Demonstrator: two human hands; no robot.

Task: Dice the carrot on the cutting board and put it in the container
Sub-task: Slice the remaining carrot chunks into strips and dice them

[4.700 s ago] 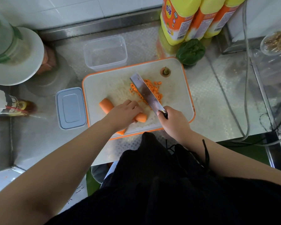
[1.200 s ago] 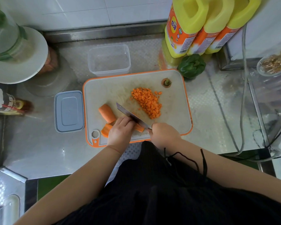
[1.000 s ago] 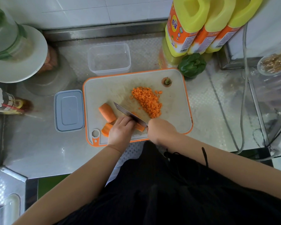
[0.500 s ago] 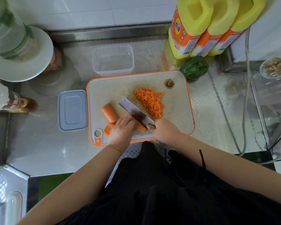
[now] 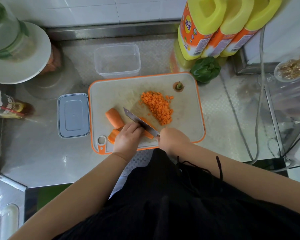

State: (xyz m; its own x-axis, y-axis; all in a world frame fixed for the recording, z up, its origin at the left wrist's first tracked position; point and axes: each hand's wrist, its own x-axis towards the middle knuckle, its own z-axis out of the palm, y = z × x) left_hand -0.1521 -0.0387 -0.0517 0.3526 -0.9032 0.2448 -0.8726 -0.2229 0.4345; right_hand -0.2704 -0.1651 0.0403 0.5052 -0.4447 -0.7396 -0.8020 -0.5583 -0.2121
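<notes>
Head view: a person stands over a steel tabletop (image 5: 42, 153), both forearms reaching forward onto an orange-rimmed cutting board (image 5: 189, 118).
Carrot piece being cut: a long strip (image 5: 148, 131) lies on the near part of the board, under the left hand's fingertips and crossed by the blade.
Left hand (image 5: 127, 136): palm down, fingers curled, tips pressing the strip just left of the blade.
Right hand (image 5: 171, 140): fist closed round the handle (the handle itself is hidden) of a cleaver (image 5: 139, 120), blade slanting away to the left with its edge down on the strip.
Other carrot: a thick chunk (image 5: 114, 117) just left of the blade; a flatter piece (image 5: 113, 135) beside the left hand; a heap of dice (image 5: 157, 106) right of the blade; a stem end (image 5: 178, 86) at the far right corner.
Container (image 5: 117, 60): clear, beyond the board's far edge, well apart from both hands.
Lid (image 5: 73, 115): grey, flat, touching the board's left edge.
</notes>
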